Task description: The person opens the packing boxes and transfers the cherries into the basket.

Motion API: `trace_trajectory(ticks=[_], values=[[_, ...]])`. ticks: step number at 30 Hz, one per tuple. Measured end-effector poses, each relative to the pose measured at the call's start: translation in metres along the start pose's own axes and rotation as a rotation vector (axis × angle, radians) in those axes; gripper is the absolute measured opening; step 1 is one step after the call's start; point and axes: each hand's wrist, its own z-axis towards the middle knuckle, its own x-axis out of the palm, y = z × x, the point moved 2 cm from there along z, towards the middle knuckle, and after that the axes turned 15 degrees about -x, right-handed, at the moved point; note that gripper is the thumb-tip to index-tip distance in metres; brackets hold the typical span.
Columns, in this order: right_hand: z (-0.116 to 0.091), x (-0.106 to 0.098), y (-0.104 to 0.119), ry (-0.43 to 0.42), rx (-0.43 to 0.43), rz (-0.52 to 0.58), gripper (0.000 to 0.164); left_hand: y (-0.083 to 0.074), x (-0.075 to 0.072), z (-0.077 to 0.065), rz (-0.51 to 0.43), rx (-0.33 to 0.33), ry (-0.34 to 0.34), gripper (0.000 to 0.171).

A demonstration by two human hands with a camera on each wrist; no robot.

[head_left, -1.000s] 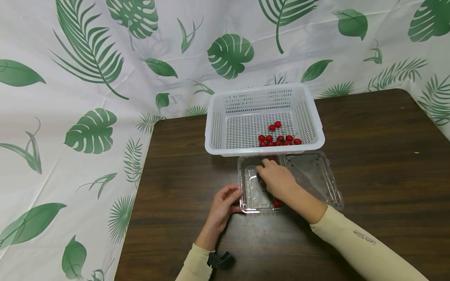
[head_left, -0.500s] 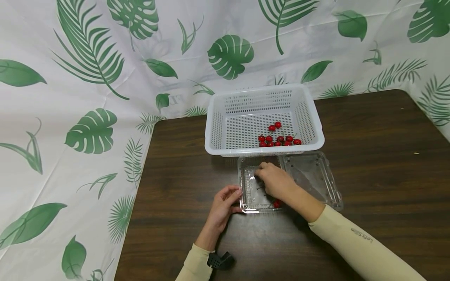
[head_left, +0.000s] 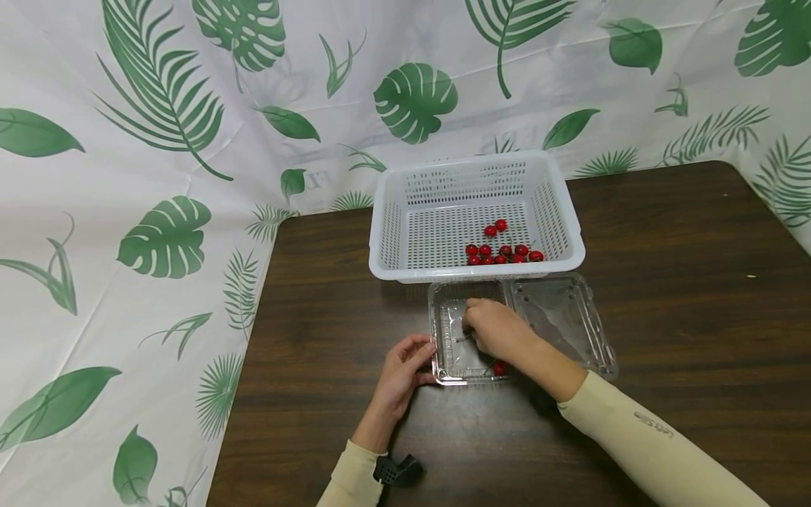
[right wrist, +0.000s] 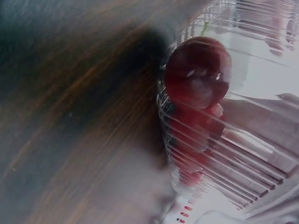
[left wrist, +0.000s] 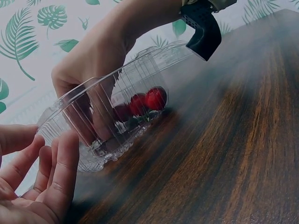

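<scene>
A clear plastic clamshell box (head_left: 451,355) lies open on the table, its lid (head_left: 560,317) folded out to the right. My left hand (head_left: 405,362) pinches its left rim between thumb and fingers. My right hand (head_left: 500,327) reaches down into the box, fingers pointing at its floor, with a thin stem (head_left: 464,339) beside them. I cannot tell whether a cherry sits between those fingertips. One cherry (head_left: 499,368) shows at the box's near edge in the head view. Several cherries (left wrist: 156,98) line the wall beside the right fingers in the left wrist view. Close in the right wrist view is a dark cherry (right wrist: 198,72).
A white perforated basket (head_left: 386,271) stands right behind the box, with several stemmed cherries (head_left: 505,251) toward its near right. Dark wood-grain table (head_left: 317,338) extends on both sides. A leaf-print sheet (head_left: 342,105) hangs behind and at the left.
My right hand has drawn slightly back toward me inside the box, its fingers more tucked under, and a stem has come into view by them. The left hand has stayed put.
</scene>
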Motion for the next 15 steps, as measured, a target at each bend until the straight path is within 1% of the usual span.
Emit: trace_trajectory(ticks=[6, 10, 15], values=[[-0.001, -0.003, 0.003, -0.045, -0.044, 0.056, 0.014, 0.000, 0.000, 0.000, 0.003, 0.001, -0.001, 0.026], [-0.001, -0.007, 0.007, -0.069, -0.070, 0.070, 0.013, 0.000, 0.000, 0.000, 0.003, -0.001, -0.001, 0.026], [0.000, -0.020, 0.017, -0.151, -0.101, 0.065, 0.014, 0.000, 0.000, 0.000, 0.002, -0.005, -0.001, 0.023]])
